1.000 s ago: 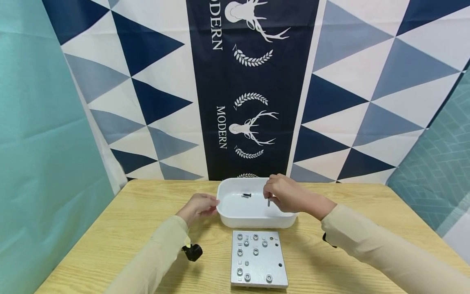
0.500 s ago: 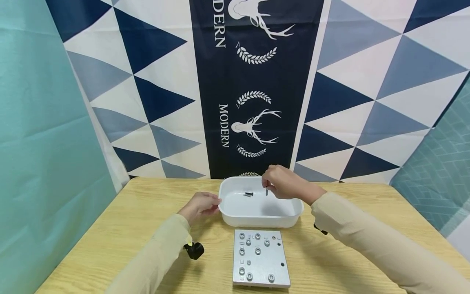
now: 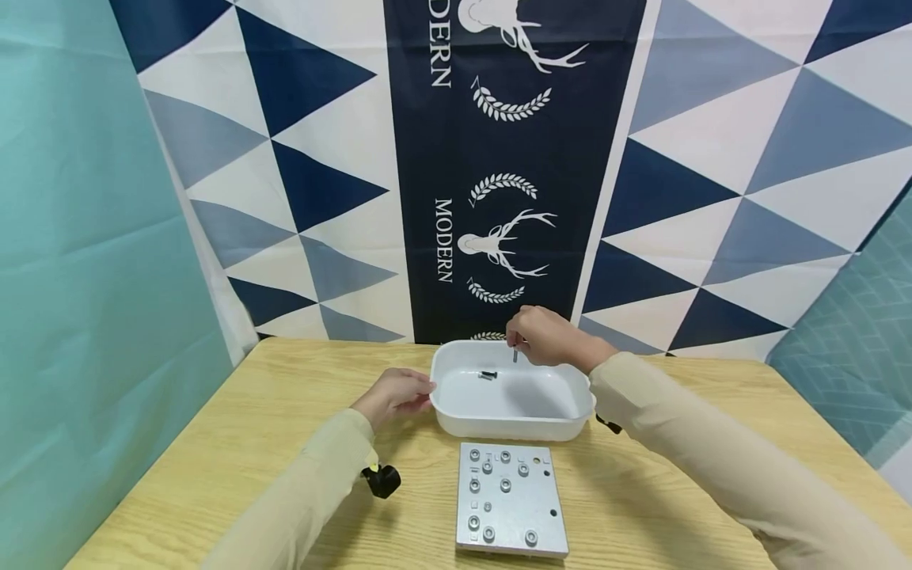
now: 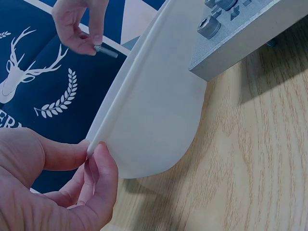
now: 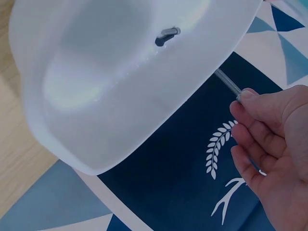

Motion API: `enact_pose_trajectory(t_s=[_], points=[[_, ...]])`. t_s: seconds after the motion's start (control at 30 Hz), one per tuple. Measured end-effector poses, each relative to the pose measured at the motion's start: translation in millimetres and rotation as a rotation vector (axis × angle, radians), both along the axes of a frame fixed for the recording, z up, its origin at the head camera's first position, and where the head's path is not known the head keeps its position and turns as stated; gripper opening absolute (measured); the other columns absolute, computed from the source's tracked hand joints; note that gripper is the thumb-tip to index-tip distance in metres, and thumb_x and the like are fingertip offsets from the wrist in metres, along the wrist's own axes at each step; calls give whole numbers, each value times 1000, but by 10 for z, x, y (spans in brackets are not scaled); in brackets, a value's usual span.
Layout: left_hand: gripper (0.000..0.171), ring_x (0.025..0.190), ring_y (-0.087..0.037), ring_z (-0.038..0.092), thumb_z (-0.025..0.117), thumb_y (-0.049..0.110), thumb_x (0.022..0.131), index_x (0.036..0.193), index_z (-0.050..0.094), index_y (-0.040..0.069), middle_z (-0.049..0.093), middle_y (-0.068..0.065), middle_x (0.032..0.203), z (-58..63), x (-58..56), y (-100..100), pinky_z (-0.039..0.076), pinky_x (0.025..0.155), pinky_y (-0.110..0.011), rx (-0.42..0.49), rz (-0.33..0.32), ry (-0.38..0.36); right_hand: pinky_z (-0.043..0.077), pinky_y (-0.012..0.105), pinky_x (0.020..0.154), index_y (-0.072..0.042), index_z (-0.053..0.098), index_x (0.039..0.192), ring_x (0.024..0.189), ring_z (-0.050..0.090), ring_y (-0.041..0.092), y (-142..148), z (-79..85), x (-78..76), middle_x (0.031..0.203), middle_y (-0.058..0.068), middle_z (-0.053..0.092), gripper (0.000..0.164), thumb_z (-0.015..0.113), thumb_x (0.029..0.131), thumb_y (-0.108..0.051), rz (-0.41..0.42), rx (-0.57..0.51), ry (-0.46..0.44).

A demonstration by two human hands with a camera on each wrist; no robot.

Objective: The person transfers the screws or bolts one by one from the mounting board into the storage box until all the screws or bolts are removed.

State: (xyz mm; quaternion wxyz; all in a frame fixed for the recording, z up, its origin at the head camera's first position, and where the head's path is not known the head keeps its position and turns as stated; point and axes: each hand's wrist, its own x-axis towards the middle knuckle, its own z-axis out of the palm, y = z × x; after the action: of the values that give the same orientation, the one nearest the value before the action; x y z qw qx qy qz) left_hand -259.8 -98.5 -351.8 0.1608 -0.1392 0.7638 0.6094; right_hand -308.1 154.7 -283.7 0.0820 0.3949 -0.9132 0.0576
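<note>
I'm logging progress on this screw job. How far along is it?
Done: several screws already sit in the metal plate. In hand: the right hand pinches one screw above the white tub; the left hand holds the tub's rim. Left: one screw in the tub.

Plastic, metal, wood grain and printed cloth

The white oval plastic tub [image 3: 511,416] has a smooth, faintly glossy skin that catches soft highlights inside. The short threaded metal bolt [image 5: 227,84] looks dull silver with a ribbed shank, and the dark metal bolt [image 3: 488,375] lying in the tub is nearly black with a slight sheen. The square grey metal plate [image 3: 510,500] is matt, brushed-looking aluminium, set with brighter steel inserts. The pale wooden desk [image 3: 285,427] shows a fine grain under a smooth matt finish. The blue-and-white triangle-patterned cloth backdrop [image 3: 712,158] hangs matt and lightly creased.
</note>
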Motion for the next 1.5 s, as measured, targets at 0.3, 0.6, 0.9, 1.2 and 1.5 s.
enact_pose_trajectory(t_s=[0.3,0.6,0.9,1.2,1.5], points=[[24,71,-12,58,64,6,91,112,62,-3,61,-7,85,19,-25,1,55,66,-18,17,12,-9,55,29,71,-8,73,84,75,57,14,-81,32,-169,84,3,71,17,63,81,6,-37,10,-32],[23,70,-11,57,63,5,91,113,62,-3,59,-6,82,-25,-30,8,54,65,-17,23,7,-5,53,32,74,-8,73,91,76,53,15,-68,-51,-177,89,6,72,19,62,82,5,-20,-8,-25],[24,69,-11,56,62,5,91,114,61,-5,59,-7,84,-26,-22,8,52,64,-17,45,0,-4,53,34,77,-10,72,92,85,60,19,45,-65,60,90,5,70,17,72,78,0,33,19,5],[24,70,-10,56,62,5,92,114,61,-4,58,-6,83,-4,-31,-15,53,65,-17,31,-6,9,53,35,78,-13,71,89,86,62,16,113,-95,396,90,0,71,18,77,75,-3,122,32,88],[24,69,-10,56,62,5,92,114,61,-4,59,-6,83,-14,-40,-10,54,67,-18,19,-6,6,53,34,80,-14,71,87,84,62,15,109,-168,718,86,-3,69,18,79,74,-6,183,57,146]])
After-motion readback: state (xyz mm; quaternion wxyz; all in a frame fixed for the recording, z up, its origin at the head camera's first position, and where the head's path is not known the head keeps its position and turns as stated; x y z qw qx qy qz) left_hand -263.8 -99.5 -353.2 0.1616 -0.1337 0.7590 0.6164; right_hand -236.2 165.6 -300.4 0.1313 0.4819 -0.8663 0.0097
